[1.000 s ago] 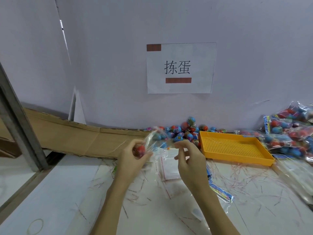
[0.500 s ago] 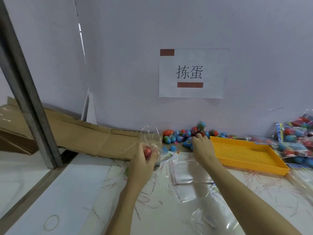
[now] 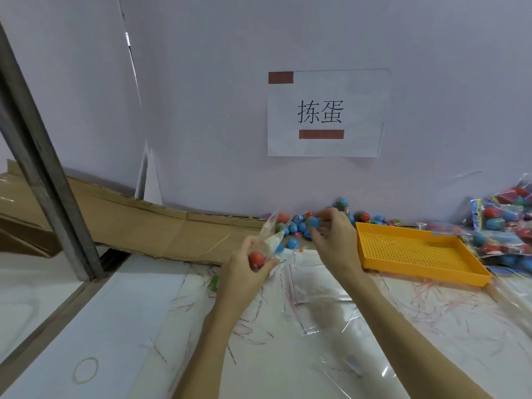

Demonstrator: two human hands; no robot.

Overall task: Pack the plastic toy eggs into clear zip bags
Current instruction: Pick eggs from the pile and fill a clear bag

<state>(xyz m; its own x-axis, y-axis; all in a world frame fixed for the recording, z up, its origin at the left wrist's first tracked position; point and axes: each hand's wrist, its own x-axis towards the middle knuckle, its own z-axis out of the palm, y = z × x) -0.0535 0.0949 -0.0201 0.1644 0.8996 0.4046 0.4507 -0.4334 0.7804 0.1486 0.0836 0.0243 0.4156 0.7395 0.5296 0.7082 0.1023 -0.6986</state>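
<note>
Clear zip bag (image 3: 272, 236) held in left hand (image 3: 244, 272), fingers curled round lower part, red egg (image 3: 257, 259) inside at bottom; bag mouth points up and away toward wall. Right hand (image 3: 335, 249) pinches blue toy egg (image 3: 313, 222) at fingertips, just right of bag mouth, not touching it. Judgement: egg travels short way left and down along bag's long axis. Loose egg pile (image 3: 299, 226) against wall behind hands; orange tray (image 3: 417, 254) right on bench (image 3: 144, 312).
</note>
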